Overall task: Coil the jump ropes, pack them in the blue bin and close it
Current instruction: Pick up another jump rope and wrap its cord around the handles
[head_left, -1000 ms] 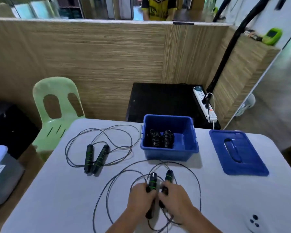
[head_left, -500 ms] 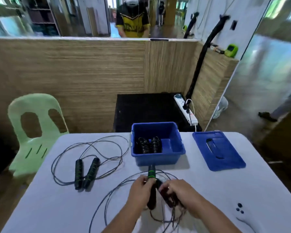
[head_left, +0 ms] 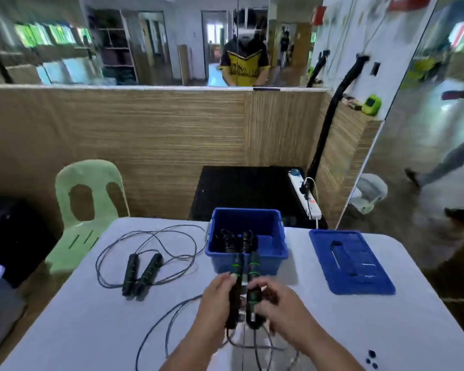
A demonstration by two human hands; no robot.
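Left hand: your left hand point(head_left: 217, 301) is curled round the left of the two handles point(head_left: 237, 266), gripping it low on the shaft.
Right hand: your right hand point(head_left: 287, 309) is wrapped round the other handle, and the pair stands upright, side by side, just in front of the blue bin point(head_left: 273, 263).
Cord: the cord point(head_left: 169, 322) hangs off the handle bottoms and sprawls in loose loops across the counter point(head_left: 91, 317) toward you.
Step in hand: looks like you're squaring the handles together before the wrap.
Do it well: pass both handles into one hand, tips level. Let the other hand draw the cord up and wind it snugly round the pair, each turn laid next to the last.
Watch out: those loops cross each other near your wrists, so feed slowly or they'll likely knot.
Bin: one coiled rope point(head_left: 235, 242) already sits inside at the left, and there's room on the right.
Waiting: the second jump rope point(head_left: 142, 274) lies uncoiled off to the left.
Lid: the lid point(head_left: 359, 279) lies flat to the right of the bin, not yet on.
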